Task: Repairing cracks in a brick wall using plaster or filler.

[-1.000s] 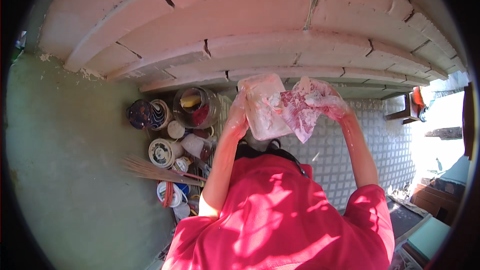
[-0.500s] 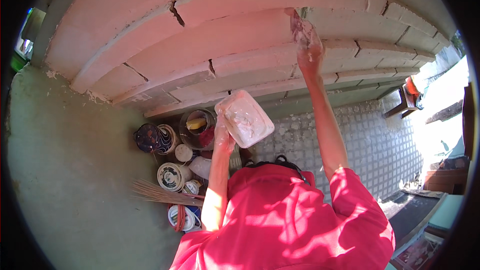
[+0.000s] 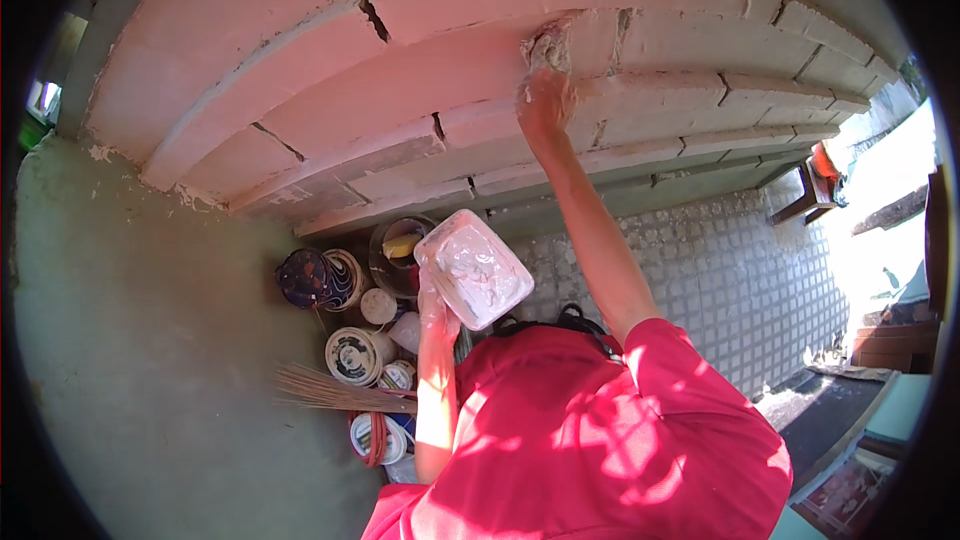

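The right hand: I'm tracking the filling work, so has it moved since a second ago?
Yes. The right hand left the white tub and rose to a joint in the block wall, higher up.

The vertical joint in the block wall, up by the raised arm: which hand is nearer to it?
Right. The right hand presses against the joint. The left hand is well below, holding the white tub of paste.
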The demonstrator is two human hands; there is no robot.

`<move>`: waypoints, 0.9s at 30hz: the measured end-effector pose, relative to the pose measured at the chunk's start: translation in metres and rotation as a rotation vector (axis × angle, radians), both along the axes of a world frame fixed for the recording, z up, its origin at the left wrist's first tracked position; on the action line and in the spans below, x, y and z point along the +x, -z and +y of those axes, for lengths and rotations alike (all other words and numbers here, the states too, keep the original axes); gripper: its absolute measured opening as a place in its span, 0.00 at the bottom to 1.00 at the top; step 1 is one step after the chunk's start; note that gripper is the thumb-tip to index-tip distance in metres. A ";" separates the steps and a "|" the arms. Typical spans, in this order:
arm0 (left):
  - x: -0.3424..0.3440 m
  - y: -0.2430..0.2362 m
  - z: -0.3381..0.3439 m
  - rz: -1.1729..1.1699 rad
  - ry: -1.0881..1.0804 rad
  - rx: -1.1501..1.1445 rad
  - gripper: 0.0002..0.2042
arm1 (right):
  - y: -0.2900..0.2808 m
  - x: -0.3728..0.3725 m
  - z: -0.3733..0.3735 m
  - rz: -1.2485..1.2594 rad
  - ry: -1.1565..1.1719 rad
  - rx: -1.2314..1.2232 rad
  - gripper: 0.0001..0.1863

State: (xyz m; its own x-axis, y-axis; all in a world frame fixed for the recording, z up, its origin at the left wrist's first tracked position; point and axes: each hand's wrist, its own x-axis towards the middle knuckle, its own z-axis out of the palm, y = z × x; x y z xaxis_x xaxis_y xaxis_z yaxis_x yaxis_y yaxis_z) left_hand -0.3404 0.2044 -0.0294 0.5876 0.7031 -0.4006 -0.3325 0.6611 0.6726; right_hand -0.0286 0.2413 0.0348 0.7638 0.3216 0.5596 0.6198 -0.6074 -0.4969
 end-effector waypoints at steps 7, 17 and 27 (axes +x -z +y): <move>0.007 0.000 0.007 -0.011 0.055 0.013 0.29 | 0.001 -0.016 -0.032 -0.106 -0.162 0.197 0.14; 0.017 -0.006 0.002 -0.039 0.095 0.023 0.27 | -0.003 0.039 -0.034 -0.153 0.027 0.381 0.22; 0.011 0.000 0.001 -0.061 0.065 0.042 0.27 | -0.011 -0.017 -0.013 -0.131 -0.277 0.424 0.11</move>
